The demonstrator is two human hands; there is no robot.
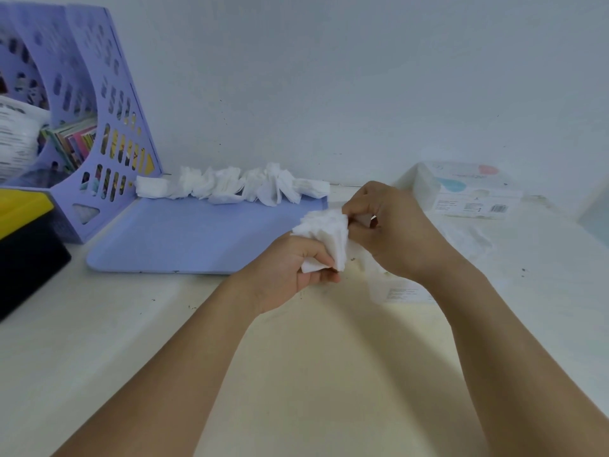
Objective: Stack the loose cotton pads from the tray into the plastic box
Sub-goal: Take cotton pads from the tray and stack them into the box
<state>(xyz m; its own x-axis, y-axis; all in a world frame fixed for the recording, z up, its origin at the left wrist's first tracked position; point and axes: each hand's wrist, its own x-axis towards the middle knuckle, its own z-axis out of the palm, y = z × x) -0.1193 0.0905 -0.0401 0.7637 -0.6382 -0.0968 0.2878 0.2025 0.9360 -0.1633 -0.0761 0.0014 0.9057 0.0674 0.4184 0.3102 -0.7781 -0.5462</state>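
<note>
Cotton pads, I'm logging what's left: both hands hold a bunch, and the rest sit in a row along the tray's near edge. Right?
Not quite. The head view shows the remaining cotton pads lined along the far edge of the tray, by the wall. The left hand and right hand do hold a bunch of pads.

Tray on table, left of centre; row of cotton pads along its far edge. File rack far left, behind the tray's left corner. Both hands (right, left) share a pad bundle just right of tray. Packaged box far right.
</note>
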